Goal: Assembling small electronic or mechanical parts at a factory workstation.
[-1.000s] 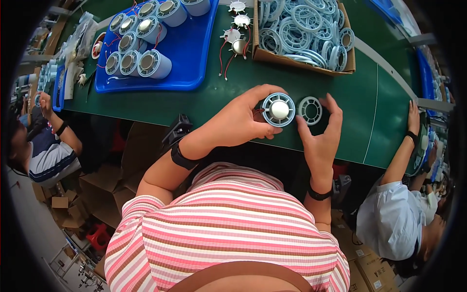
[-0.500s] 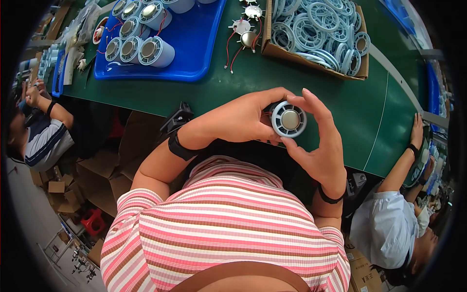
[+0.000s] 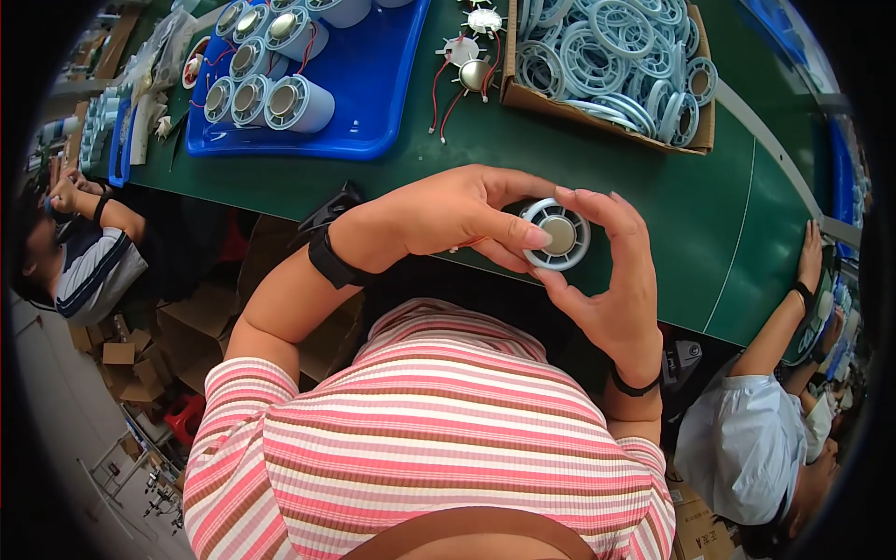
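Observation:
Just past the table's near edge I hold a small round speaker point(image 3: 562, 239), a pale blue spoked ring with a silvery disc in its centre. Its spoked face is turned up toward me. My left hand point(image 3: 464, 213) grips it from the left, thumb pressed on the spokes beside the disc and the other fingers mostly hidden behind. On the right, my right hand point(image 3: 618, 275) pinches the rim between a finger at the top and the thumb below. A bit of red wire point(image 3: 469, 244) shows under my left hand.
A blue tray point(image 3: 373, 112) of pale blue cups with silvery discs stands far left. Loose wired discs point(image 3: 474, 75) lie beside a cardboard box point(image 3: 597, 121) of pale blue rings. Co-workers sit left and right, one person's hand point(image 3: 810, 257) resting on the green table's point(image 3: 691, 215) right edge.
My left thumb has moved from beside the rim onto the speaker's spoked face. The red wire now shows below my left hand. My right hand keeps its pinch on the rim.

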`<state>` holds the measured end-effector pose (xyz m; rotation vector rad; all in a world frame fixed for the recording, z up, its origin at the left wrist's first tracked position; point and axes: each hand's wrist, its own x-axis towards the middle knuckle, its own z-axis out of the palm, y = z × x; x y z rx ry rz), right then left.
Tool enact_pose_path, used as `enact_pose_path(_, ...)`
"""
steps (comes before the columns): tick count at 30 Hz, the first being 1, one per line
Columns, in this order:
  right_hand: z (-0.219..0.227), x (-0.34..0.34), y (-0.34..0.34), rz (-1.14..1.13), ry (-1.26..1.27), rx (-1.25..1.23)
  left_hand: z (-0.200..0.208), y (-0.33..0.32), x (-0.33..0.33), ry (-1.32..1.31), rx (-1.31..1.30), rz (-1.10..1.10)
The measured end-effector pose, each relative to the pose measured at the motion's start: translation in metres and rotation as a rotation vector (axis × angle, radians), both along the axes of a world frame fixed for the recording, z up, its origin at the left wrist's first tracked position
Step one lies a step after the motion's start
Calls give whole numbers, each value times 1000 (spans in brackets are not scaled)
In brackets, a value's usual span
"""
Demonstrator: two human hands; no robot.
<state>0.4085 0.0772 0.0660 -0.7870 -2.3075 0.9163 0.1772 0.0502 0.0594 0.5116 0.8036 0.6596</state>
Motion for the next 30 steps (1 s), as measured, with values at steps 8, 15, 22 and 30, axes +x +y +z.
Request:
enact_pose_path(8,-2,-10,-18,-115,-15,256,19,-16,-1,254,232,-28)
enact_pose_path(15,14,66,5,-680,-275,435,59,-54,-80,1836,1004,191)
enact_pose_path(22,38,29,62,-463,-128,480,57,-50,-139,1963,952,-78)
enact_pose_path(30,40,-8,110,-178,-250,538,71,-37,-123,1876,1103,-25)
